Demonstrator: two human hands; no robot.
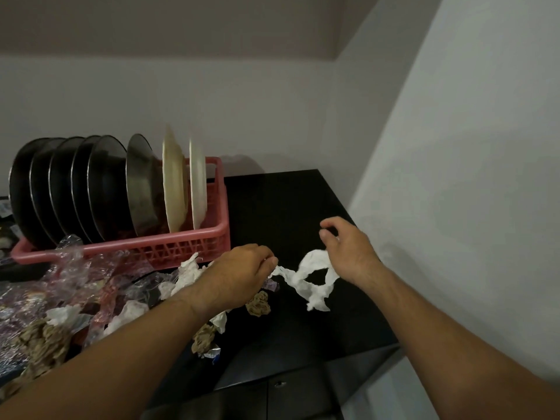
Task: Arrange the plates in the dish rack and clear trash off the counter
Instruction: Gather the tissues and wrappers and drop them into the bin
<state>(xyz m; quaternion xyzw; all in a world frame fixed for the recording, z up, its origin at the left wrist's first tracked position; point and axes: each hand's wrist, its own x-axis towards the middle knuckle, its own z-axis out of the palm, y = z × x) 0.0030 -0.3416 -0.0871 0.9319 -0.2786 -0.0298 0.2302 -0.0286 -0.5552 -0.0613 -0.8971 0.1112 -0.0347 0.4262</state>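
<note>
I'm looking into a home kitchen corner: a pink dish rack (169,250) is holding plates (106,183) upright on a black counter (288,207), plain white walls (454,177) are closing it in, and cupboard doors (272,398) are showing below.

dim indoor light | soft focus | wide-angle bending at edges | pale plates (185,183) motion-blurred
</note>
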